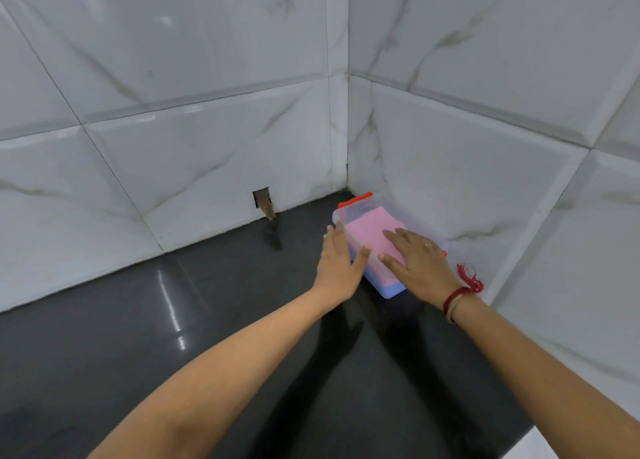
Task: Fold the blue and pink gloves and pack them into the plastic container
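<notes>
- Pretty much the packing stage, close to done I'd say. The container [369,208] sits on the black counter [173,320], tucked into the corner of the tiled walls.
- Pink glove [365,233] is folded flat and lies on top inside it. A strip of blue glove [393,290] shows underneath at the near end, so both look to be in.
- Right hand [419,264] lies flat on the pink one, fingers straight and a bit spread, pressing down rather than grabbing anything.
- Left hand [337,261] is up against the container's left side, fingers straight and together along the wall, thumb poking over the rim. Looks like it's just steadying the box.
- Can't tell if a clear lid is already on; the top is too see-through to call.
- Red latch [355,199] at the far end looks flipped up, the near one is mostly hidden by the right hand.
- Next move, my guess: squash the stack down even so nothing sticks above the rim, keep the box braced so it doesn't slide on that glossy counter, then deal with the lid and latches.
</notes>
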